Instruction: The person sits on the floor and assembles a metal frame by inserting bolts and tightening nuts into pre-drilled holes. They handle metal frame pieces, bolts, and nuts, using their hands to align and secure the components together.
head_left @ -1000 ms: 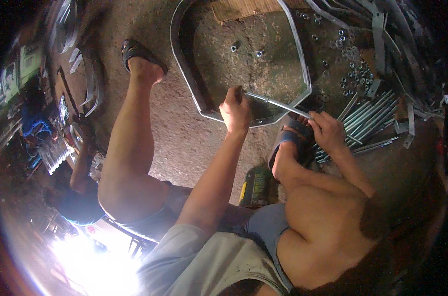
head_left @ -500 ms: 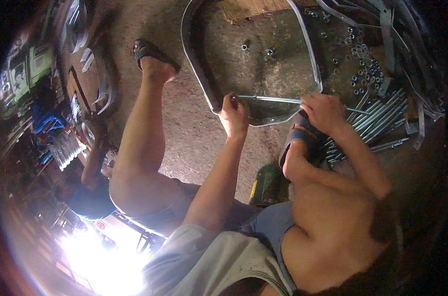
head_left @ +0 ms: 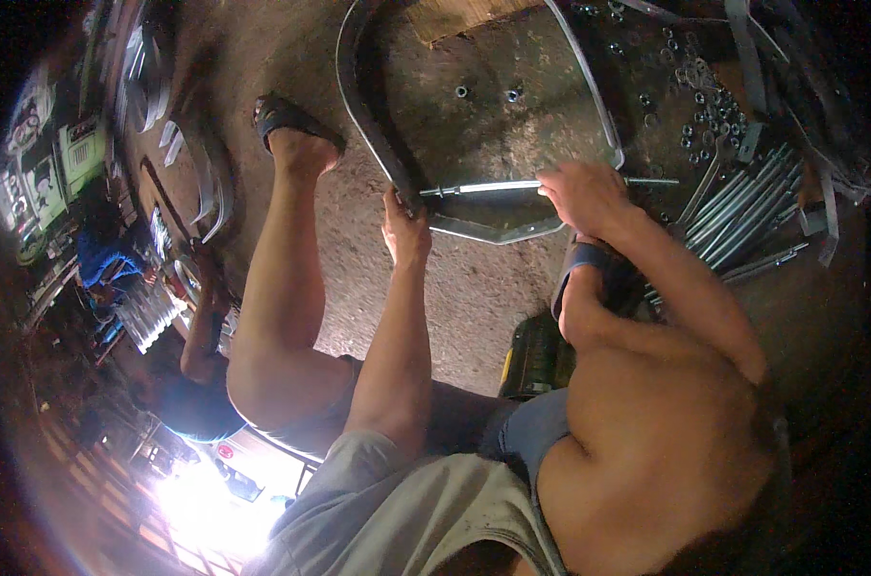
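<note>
A bent flat metal band [head_left: 498, 236], shaped into a wide loop, lies on the floor in front of me. My left hand [head_left: 404, 230] is closed round its near left corner, thumb up against the metal. Across the loop's near part runs a straight metal rod [head_left: 483, 187], with a small nut near its left end. My right hand [head_left: 586, 197] grips this rod with bent fingers, close to the loop's right side. Beyond that hand the rod's thin end sticks out to the right. My palm hides part of the rod.
Two loose nuts [head_left: 513, 96] lie inside the loop, below a wooden board [head_left: 464, 19]. On the right are scattered nuts and washers [head_left: 714, 120], a pile of rods [head_left: 752, 206] and metal strips [head_left: 824, 216]. My sandalled foot [head_left: 296, 125] stands left. Another person [head_left: 200, 398] sits at far left.
Both hands have moved left, and the rod has shifted left, lying more level. The left hand is now lower on the band's corner. The whole view has also shifted slightly.
</note>
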Demonstrator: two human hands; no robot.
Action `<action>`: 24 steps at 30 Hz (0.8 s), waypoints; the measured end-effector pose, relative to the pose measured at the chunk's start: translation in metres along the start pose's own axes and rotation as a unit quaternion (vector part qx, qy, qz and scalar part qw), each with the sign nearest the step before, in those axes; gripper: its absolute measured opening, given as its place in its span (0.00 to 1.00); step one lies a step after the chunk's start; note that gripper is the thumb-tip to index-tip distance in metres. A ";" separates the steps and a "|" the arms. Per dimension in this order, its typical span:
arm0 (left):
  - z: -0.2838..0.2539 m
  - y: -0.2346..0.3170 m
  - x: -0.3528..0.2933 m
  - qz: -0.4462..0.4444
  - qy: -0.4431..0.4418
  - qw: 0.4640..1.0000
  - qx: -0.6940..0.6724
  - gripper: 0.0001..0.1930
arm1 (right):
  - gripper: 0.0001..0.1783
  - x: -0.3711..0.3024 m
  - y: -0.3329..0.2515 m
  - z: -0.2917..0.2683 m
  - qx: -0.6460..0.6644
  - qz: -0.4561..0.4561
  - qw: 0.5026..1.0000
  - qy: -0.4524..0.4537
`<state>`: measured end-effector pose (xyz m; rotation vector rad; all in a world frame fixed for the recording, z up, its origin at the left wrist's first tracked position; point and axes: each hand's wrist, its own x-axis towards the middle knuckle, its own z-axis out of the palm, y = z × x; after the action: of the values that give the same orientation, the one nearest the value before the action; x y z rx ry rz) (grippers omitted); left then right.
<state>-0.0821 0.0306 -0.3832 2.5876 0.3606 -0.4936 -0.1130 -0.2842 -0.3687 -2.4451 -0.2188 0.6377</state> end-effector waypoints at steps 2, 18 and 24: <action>0.003 -0.002 -0.001 -0.004 0.010 1.000 0.020 0.34 | 0.10 0.003 -0.001 -0.004 0.015 -0.003 1.000 -0.007; -0.007 -0.003 -0.001 -0.007 -0.033 0.999 0.022 0.34 | 0.10 0.022 -0.001 -0.006 -0.019 -0.046 0.999 -0.004; 0.002 -0.026 0.002 0.036 -0.001 0.999 -0.018 0.24 | 0.11 0.026 -0.005 -0.013 0.000 -0.044 0.999 -0.006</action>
<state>-0.0899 0.0520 -0.3960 2.5549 0.2727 -0.4606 -0.0837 -0.2789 -0.3668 -2.4167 -0.3285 0.6136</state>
